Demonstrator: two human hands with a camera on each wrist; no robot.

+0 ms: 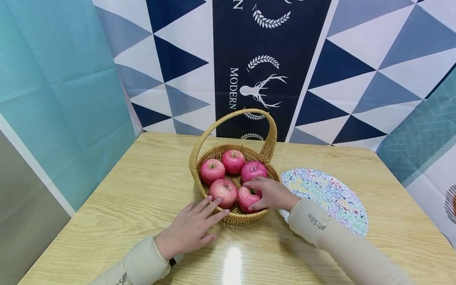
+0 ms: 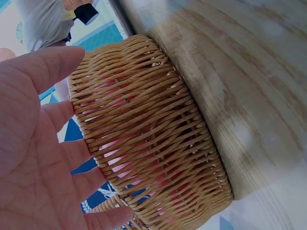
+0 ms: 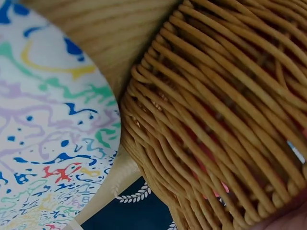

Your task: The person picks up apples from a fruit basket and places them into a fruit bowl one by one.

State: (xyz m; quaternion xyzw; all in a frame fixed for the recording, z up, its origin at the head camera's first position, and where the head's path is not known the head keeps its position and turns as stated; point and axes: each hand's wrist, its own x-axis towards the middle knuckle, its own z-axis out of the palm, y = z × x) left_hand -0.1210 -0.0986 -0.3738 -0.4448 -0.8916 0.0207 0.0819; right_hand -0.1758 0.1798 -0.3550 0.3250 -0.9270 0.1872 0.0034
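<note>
A wicker basket [image 1: 236, 219] with a tall arched handle stands on the table and holds several red apples. My right hand [image 1: 272, 193] reaches over its right rim and grips the apple [image 1: 248, 199] at the front right, thumb and fingers on either side of it. At the front left rim, my left hand [image 1: 194, 225] rests with straight, spread fingers, close to another apple [image 1: 223, 192]. The left wrist view shows those fingertips against the woven wall [image 2: 144, 120]. In the right wrist view the basket's side [image 3: 216, 115] hides nearly all of the right hand.
A round white plate or mat [image 1: 342, 202] with multicoloured squiggles lies right of the basket, its left edge close against it. Behind the wooden table [image 1: 142, 190] hangs a patterned cloth [image 1: 185, 67]. A teal cloth [image 1: 71, 99] hangs at the left.
</note>
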